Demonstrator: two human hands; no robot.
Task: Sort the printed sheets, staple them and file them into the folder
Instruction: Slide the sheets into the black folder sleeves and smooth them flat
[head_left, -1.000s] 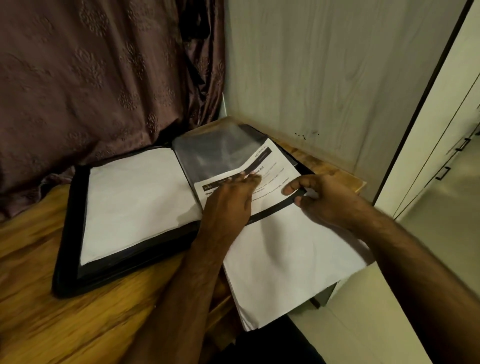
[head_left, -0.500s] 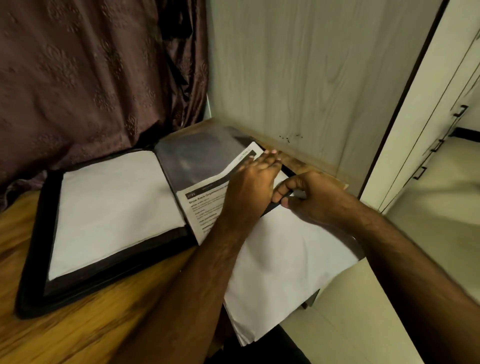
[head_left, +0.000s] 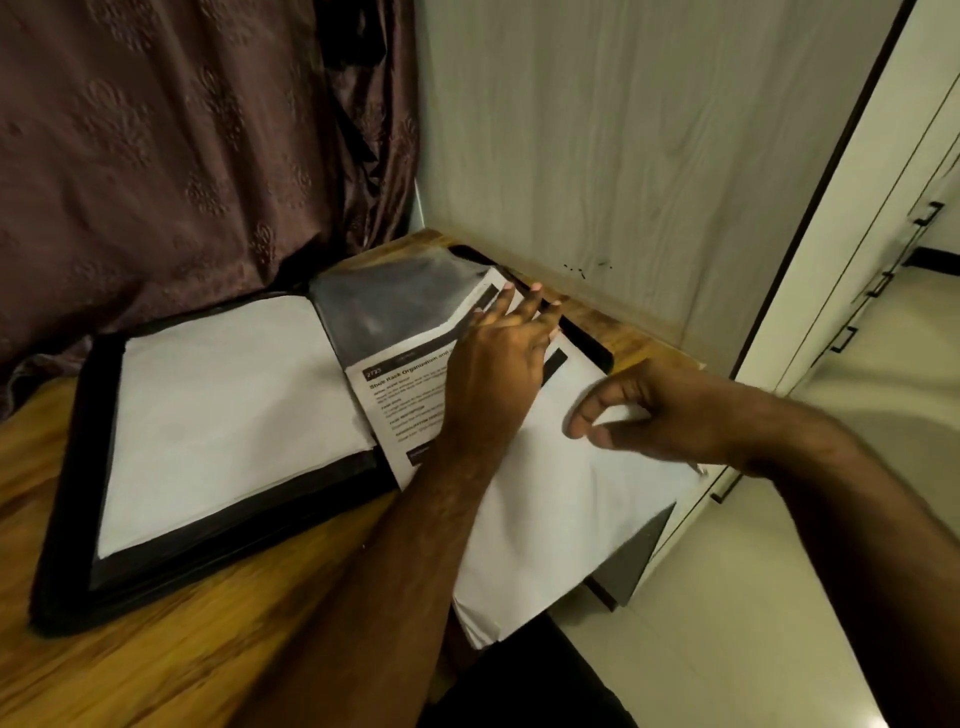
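Two hands on it: our left hand (head_left: 498, 358), fingers flat, presses the sheet (head_left: 400, 400) toward the folder's (head_left: 67, 467) far-right corner; right hand (head_left: 660, 410) hovers loosely curled, holding nothing.

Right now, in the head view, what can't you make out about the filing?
- Printed sheet: the left hand covers its middle, and the small text is too blurred to read.
- Staple: none can be made out; the sheet's corners lie under the hand or the sleeve.
- Right hand: fingers curled over the white sheets; whether they pinch one is unclear.
- Folder: its right half is hidden under the sheets.
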